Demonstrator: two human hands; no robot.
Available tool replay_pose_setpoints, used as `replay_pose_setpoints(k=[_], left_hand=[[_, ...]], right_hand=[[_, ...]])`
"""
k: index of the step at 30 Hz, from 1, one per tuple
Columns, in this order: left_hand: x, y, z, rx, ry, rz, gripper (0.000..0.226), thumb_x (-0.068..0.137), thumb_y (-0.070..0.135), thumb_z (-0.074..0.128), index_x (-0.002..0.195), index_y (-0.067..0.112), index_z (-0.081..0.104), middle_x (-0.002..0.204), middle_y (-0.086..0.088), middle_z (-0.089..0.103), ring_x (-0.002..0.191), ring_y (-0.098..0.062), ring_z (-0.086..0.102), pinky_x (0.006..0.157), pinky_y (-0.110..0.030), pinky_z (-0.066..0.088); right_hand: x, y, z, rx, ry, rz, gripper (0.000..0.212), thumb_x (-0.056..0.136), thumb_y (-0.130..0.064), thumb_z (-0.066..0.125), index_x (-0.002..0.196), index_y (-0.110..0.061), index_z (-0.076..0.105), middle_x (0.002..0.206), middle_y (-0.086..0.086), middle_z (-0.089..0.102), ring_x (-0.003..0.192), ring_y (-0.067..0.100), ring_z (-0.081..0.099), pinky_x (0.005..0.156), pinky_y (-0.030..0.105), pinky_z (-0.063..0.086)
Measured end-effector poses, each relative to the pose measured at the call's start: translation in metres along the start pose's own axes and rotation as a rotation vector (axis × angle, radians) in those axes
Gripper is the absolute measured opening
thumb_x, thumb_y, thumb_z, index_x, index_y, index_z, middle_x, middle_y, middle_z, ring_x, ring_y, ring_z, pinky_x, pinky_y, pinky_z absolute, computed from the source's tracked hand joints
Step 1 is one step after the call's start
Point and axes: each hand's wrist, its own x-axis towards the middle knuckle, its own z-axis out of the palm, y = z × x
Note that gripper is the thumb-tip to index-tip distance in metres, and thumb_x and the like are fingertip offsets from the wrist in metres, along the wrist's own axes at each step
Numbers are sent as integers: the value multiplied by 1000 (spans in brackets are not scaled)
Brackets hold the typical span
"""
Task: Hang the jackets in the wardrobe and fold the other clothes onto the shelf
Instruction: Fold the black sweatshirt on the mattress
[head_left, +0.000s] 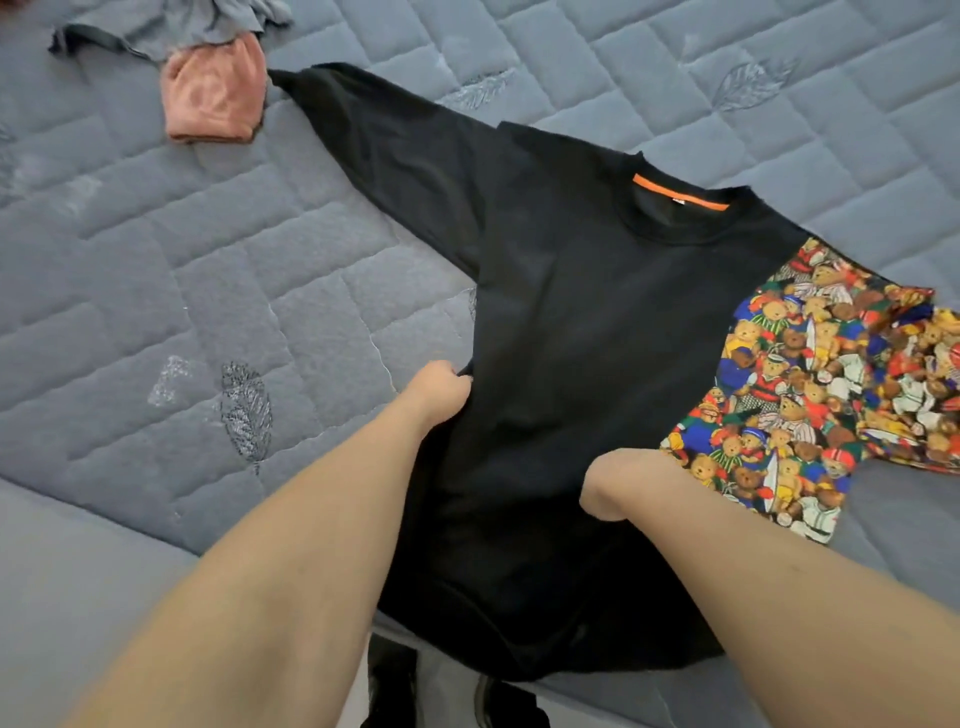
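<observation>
Head view: a black sweater (582, 364) lies spread on the grey mattress (156, 291). Left hand (441, 389) grasps its side edge. Right hand (605, 483) is tucked under the cloth, so I cannot tell its state. An orange neck label (680, 193) shows no readable writing.

Four garments are counted on one quilted mattress (156, 291): one black sweatshirt (582, 338); one teddy-bear print garment (810, 395); one folded pink garment (213, 93); one crumpled grey garment (171, 26); two hands are seen, left hand (441, 389) and right hand (613, 483).
</observation>
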Motion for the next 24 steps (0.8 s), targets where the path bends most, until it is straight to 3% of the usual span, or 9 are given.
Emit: replay_pose_setpoints(k=[4, 8, 11, 13, 15, 17, 20, 22, 24], left_hand=[[-3, -60, -42, 16, 399, -194, 24, 100, 20, 43, 105, 1, 58, 121, -26, 59, 113, -42, 55, 85, -39, 38], [7, -88, -82, -5, 151, -209, 13, 94, 18, 55, 91, 8, 62, 95, -19, 66, 91, -33, 63, 79, -38, 49], [46, -44, -108, -487, 112, -176, 18, 94, 15, 54, 76, 18, 49, 68, -2, 53, 55, -18, 49, 49, -24, 36], [79, -8, -122, -726, 39, -171, 19, 97, 19, 50, 79, 20, 51, 65, 4, 51, 50, -11, 49, 40, -19, 34], [111, 25, -132, -938, -38, -126, 13, 100, 29, 51, 104, 18, 58, 90, 2, 62, 80, -17, 65, 62, -24, 52], [141, 47, -144, -1153, -63, -133, 38, 96, 36, 61, 126, 14, 56, 115, -3, 67, 106, -25, 66, 89, -38, 56], [172, 76, -160, -1311, -6, -130, 38, 92, 31, 68, 124, 13, 59, 117, -7, 69, 104, -27, 68, 95, -47, 54], [186, 89, -173, -1215, 260, -14, 13, 98, 17, 57, 112, 16, 58, 109, -2, 64, 96, -19, 63, 97, -39, 50], [185, 88, -202, -1230, 610, 59, 20, 101, 11, 46, 119, 13, 56, 117, -4, 61, 99, -20, 58, 98, -29, 45]], right_hand=[[-7, -11, -32, 231, 234, 11, 34, 83, -25, 46, 112, -16, 60, 109, 6, 58, 101, 33, 58, 93, 46, 48], [-10, -36, -71, 397, 368, -23, 49, 90, -26, 44, 138, -17, 38, 138, 8, 40, 125, 34, 42, 100, 55, 41], [-9, -54, -110, 510, 441, -134, 53, 95, -26, 41, 145, -19, 27, 145, 8, 31, 125, 32, 38, 99, 52, 43], [-3, -61, -134, 578, 454, -192, 60, 96, -27, 40, 152, -21, 18, 154, 6, 21, 130, 31, 35, 101, 50, 42], [9, -66, -157, 638, 487, -203, 65, 97, -26, 39, 155, -25, 10, 161, 3, 8, 139, 31, 27, 105, 50, 40], [22, -71, -179, 678, 521, -194, 68, 97, -26, 40, 156, -30, 6, 164, 1, -2, 147, 30, 13, 109, 53, 35], [45, -74, -204, 705, 595, -173, 70, 98, -31, 39, 156, -34, 0, 164, -3, -13, 151, 24, -2, 115, 60, 20], [60, -70, -215, 683, 635, -144, 70, 99, -34, 38, 156, -37, -3, 163, -6, -16, 151, 22, -7, 115, 64, 10], [73, -70, -222, 644, 625, -126, 67, 100, -38, 35, 155, -39, -3, 163, -7, -18, 151, 22, -11, 114, 66, 8]])
